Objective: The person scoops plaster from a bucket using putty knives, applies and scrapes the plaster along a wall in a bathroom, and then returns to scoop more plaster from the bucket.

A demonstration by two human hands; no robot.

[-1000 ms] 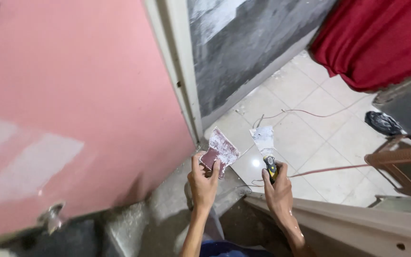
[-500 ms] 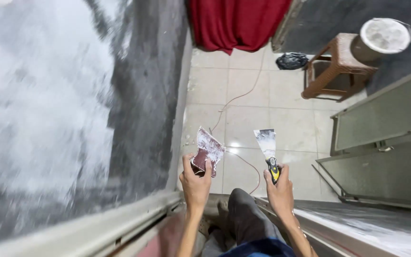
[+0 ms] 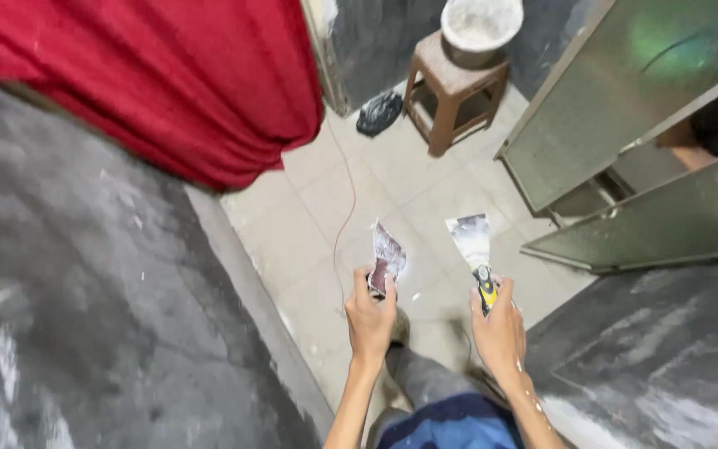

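View from the head camera, looking steeply down past both forearms to a pale tiled floor [image 3: 309, 216]. Left hand [image 3: 369, 320] closed around the reddish handle of a small putty knife [image 3: 386, 262], blade pointing away from the body and smeared with white filler. Right hand [image 3: 500, 333] closed around the yellow-and-black handle of a wider scraper [image 3: 474, 249], its pale blade likewise directed forward and coated with white material. Both tools held side by side at about the same height, near each other but not touching, well above the floor. Below and between the hands, a leg in grey trousers [image 3: 421, 382] and the hem of a blue garment [image 3: 450, 424]. Left of the hands, a rough dark grey wall surface [image 3: 85, 316] streaked with white patches; above it, a red curtain [image 3: 168, 83] hanging down to the tiles. A thin cord [image 3: 346, 208] trailing across the floor from near the curtain toward the hands. At upper centre, a brown wooden stool [image 3: 454, 87] carrying a whitish bucket [image 3: 482, 25], with a black bag [image 3: 378, 112] lying just beside the stool's leg. At right, metal-framed panels of frosted glass [image 3: 617, 108] leaning at an angle, and beneath them another grey, white-spattered surface [image 3: 658, 357].
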